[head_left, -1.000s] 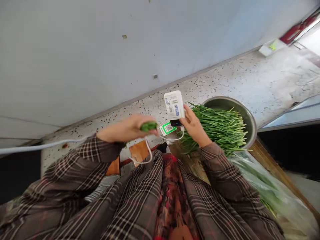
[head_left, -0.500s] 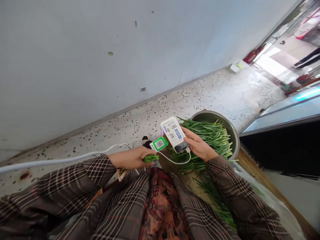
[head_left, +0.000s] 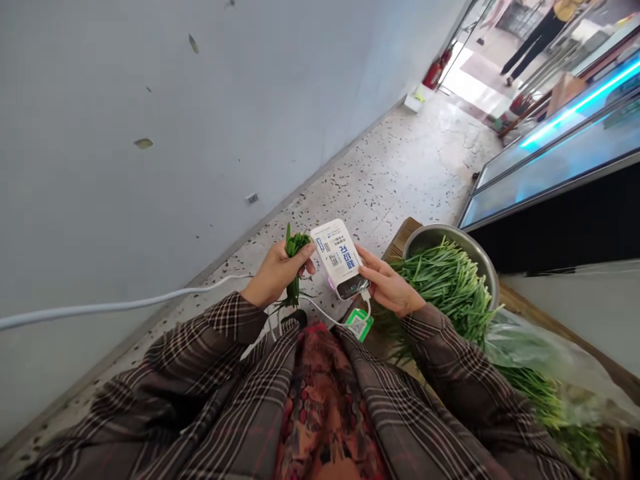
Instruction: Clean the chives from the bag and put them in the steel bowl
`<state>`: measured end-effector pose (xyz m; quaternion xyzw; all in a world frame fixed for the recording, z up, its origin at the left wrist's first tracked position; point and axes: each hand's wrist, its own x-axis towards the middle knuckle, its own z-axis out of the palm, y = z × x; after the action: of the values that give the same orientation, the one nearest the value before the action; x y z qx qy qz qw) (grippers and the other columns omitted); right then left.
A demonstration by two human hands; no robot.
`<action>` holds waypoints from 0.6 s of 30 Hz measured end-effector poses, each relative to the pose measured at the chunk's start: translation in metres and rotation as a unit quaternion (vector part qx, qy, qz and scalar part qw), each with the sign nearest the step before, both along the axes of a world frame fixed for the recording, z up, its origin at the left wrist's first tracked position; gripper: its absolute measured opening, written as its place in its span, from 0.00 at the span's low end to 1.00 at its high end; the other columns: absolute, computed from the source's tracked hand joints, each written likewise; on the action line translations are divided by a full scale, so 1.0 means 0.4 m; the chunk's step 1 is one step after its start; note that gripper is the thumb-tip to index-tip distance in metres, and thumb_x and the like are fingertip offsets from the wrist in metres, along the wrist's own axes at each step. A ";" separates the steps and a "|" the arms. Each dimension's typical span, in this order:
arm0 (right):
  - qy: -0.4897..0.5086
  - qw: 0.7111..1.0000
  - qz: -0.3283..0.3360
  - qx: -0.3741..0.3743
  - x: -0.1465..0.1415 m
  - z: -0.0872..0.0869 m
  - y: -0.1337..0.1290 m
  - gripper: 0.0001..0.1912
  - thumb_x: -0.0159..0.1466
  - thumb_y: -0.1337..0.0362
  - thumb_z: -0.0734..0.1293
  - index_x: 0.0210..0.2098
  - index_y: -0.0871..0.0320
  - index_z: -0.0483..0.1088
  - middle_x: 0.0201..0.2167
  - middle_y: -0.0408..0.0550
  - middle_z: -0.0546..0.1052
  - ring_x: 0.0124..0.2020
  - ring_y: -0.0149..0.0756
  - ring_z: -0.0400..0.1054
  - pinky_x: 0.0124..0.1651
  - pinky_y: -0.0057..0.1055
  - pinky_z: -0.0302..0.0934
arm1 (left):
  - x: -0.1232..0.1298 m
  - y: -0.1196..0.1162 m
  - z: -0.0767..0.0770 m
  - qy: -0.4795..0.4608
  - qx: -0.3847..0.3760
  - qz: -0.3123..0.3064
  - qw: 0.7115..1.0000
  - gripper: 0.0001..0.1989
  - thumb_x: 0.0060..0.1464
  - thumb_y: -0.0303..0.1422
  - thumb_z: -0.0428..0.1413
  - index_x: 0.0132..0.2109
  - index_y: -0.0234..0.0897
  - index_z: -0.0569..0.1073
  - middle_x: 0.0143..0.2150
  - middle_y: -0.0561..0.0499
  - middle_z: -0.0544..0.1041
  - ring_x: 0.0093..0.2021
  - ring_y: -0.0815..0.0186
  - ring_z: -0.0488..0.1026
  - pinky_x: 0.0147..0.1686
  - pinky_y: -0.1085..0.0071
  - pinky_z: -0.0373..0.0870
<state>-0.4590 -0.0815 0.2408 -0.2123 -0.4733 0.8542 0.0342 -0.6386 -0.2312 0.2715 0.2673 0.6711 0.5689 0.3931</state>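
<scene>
My left hand [head_left: 281, 268] is closed around a small bunch of green chives [head_left: 293, 288], its tops poking out above the thumb. In my right hand [head_left: 389, 280] is a white power bank [head_left: 338, 255] with blue print and a dark display end, gripped at its right side. A white cable [head_left: 369, 303] plugs into its lower end. Something purple shows behind its left edge. Below hangs a green card [head_left: 359, 325] with a square code on it. To the right, a metal bowl [head_left: 493, 273] holds many long chives [head_left: 445, 280].
The bowl stands on a wooden surface [head_left: 403, 235], with a clear plastic bag [head_left: 545, 340] and more chives [head_left: 537, 393] nearby. A thick white cable [head_left: 125, 305] crosses at left. Beyond are a wall [head_left: 165, 87], a lit glass case [head_left: 555, 160] and a person [head_left: 533, 43] near the doorway.
My left hand has risen with its chives to beside the power bank. The green card now hangs lower, under the power bank. The view has turned, showing more of the doorway and the plastic bag.
</scene>
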 end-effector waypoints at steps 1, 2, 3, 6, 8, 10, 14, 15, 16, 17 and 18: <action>-0.002 1.000 -0.006 0.002 -0.039 0.004 -0.014 0.30 0.63 0.60 0.67 0.64 0.47 0.59 0.56 0.45 0.73 0.48 0.37 0.72 0.44 0.39 0.74 | -0.039 -0.004 0.002 -0.002 0.011 0.004 1.000 0.19 0.55 0.48 0.56 0.33 0.34 0.67 0.20 0.54 0.71 0.20 0.73 0.62 0.22 0.75 0.58; -0.002 1.000 -0.012 0.010 -0.075 0.008 -0.026 0.30 0.63 0.58 0.67 0.64 0.47 0.59 0.56 0.45 0.73 0.48 0.37 0.72 0.45 0.40 0.73 | -0.075 -0.009 0.005 -0.004 0.019 0.008 1.000 0.19 0.55 0.48 0.56 0.34 0.34 0.67 0.20 0.55 0.71 0.20 0.72 0.62 0.22 0.75 0.58; 0.002 0.999 -0.020 0.028 -0.108 0.013 -0.038 0.30 0.63 0.57 0.66 0.64 0.48 0.59 0.56 0.45 0.73 0.50 0.39 0.71 0.49 0.42 0.72 | -0.108 -0.016 0.009 -0.004 0.024 0.011 1.000 0.19 0.55 0.48 0.56 0.34 0.34 0.67 0.19 0.55 0.70 0.20 0.72 0.62 0.22 0.75 0.58; 0.001 0.985 -0.031 0.169 -0.191 0.022 -0.076 0.37 0.59 0.55 0.70 0.65 0.50 0.57 0.62 0.48 0.67 0.61 0.44 0.63 0.63 0.48 0.59 | -0.180 -0.043 0.029 0.019 0.011 0.009 1.000 0.18 0.56 0.48 0.55 0.37 0.35 0.67 0.20 0.55 0.70 0.20 0.71 0.63 0.23 0.75 0.58; -0.021 0.951 -0.034 0.307 -0.235 0.017 -0.106 0.48 0.51 0.57 0.76 0.67 0.52 0.53 0.64 0.51 0.63 0.65 0.47 0.56 0.69 0.50 0.47 | -0.209 -0.060 0.047 0.059 -0.018 0.004 0.998 0.18 0.56 0.48 0.54 0.36 0.35 0.68 0.20 0.55 0.70 0.22 0.70 0.64 0.25 0.73 0.59; -0.035 0.910 -0.044 0.411 -0.272 -0.001 -0.139 0.59 0.44 0.58 0.79 0.68 0.54 0.48 0.66 0.55 0.59 0.67 0.50 0.51 0.70 0.50 0.43 | -0.224 -0.072 0.062 0.108 -0.050 0.000 0.993 0.18 0.56 0.48 0.53 0.33 0.36 0.68 0.20 0.54 0.70 0.23 0.68 0.65 0.27 0.71 0.61; -0.063 0.878 -0.074 0.469 -0.317 -0.041 -0.180 0.59 0.47 0.61 0.76 0.69 0.53 0.40 0.65 0.56 0.56 0.67 0.49 0.49 0.69 0.48 0.45 | -0.239 -0.069 0.079 0.151 -0.086 -0.034 0.984 0.19 0.56 0.49 0.50 0.29 0.38 0.67 0.20 0.54 0.69 0.25 0.65 0.68 0.30 0.70 0.63; -0.069 0.876 -0.086 0.470 -0.320 -0.045 -0.178 0.57 0.48 0.63 0.75 0.69 0.53 0.40 0.64 0.56 0.57 0.67 0.48 0.50 0.69 0.47 0.45 | -0.242 -0.062 0.081 0.150 -0.091 -0.046 0.983 0.19 0.56 0.49 0.50 0.30 0.38 0.67 0.20 0.54 0.69 0.25 0.65 0.68 0.30 0.70 0.63; -0.071 0.877 -0.093 0.466 -0.318 -0.046 -0.170 0.55 0.49 0.64 0.74 0.69 0.53 0.41 0.64 0.55 0.58 0.66 0.48 0.51 0.69 0.46 0.46 | -0.246 -0.054 0.084 0.150 -0.096 -0.061 0.982 0.18 0.56 0.49 0.49 0.32 0.38 0.68 0.20 0.54 0.69 0.24 0.65 0.67 0.29 0.70 0.63; -0.073 0.882 -0.095 0.456 -0.312 -0.044 -0.155 0.54 0.49 0.65 0.73 0.69 0.52 0.42 0.64 0.55 0.58 0.66 0.48 0.52 0.68 0.46 0.46 | -0.250 -0.045 0.088 0.154 -0.103 -0.080 0.980 0.18 0.56 0.49 0.49 0.33 0.38 0.68 0.21 0.54 0.69 0.24 0.66 0.67 0.29 0.70 0.63; -0.076 0.892 -0.090 0.437 -0.301 -0.041 -0.133 0.53 0.49 0.66 0.72 0.68 0.52 0.44 0.64 0.55 0.60 0.65 0.48 0.54 0.68 0.46 0.47 | -0.253 -0.035 0.094 0.157 -0.112 -0.109 0.975 0.18 0.56 0.48 0.49 0.34 0.37 0.69 0.21 0.54 0.68 0.24 0.66 0.67 0.28 0.71 0.62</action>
<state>-0.5794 -0.1349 0.2243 -0.2815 -0.7793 0.5354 0.1640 -0.7399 -0.2451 0.3091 0.3793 0.7505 0.3949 0.3700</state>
